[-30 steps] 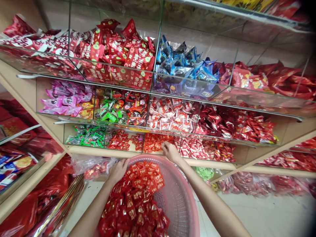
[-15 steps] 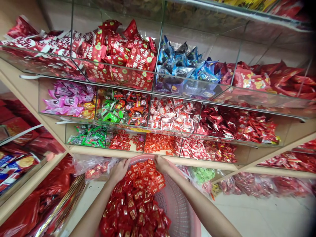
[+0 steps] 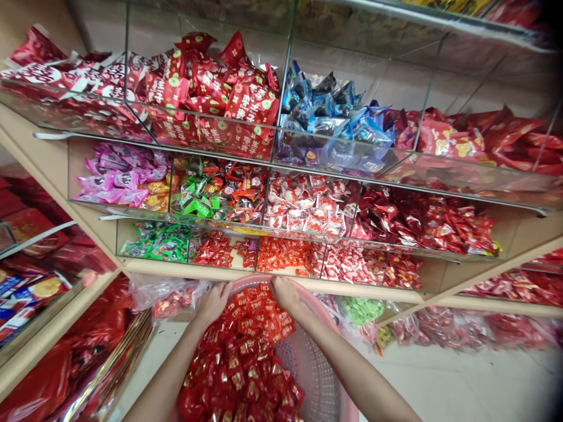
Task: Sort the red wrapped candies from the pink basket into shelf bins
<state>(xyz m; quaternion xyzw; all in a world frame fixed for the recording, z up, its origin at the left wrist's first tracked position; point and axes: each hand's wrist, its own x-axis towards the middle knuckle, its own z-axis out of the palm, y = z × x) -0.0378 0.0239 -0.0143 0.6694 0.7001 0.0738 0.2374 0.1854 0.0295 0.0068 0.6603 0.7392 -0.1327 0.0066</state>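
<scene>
Closest to me is the pink basket (image 3: 314, 375), most of its left side filled by dark red sweets (image 3: 237, 375), with lighter orange-red sweets (image 3: 261, 310) heaped at the far end. My left hand (image 3: 213, 302) is at the far rim, fingers laid together and closed over it. My right hand (image 3: 287, 294) is at the same rim, just beside the orange-red heap, fingers bent in; whether they pinch the rim or anything else, I cannot tell.

What has just changed is that right hand: a second ago it was up in the shelf compartment, and now it is back at the basket. I take that to mean a break in handling the shelf sweets, with both hands now at the basket.

Beyond the rim runs the wooden shelf edge (image 3: 167, 269), then the matching orange-red pile (image 3: 284, 253) in its compartment, with red-and-white sweets (image 3: 341, 264) to its right. Farther up sit white-and-red packets (image 3: 308, 205), and above them blue packets (image 3: 334, 120).
</scene>
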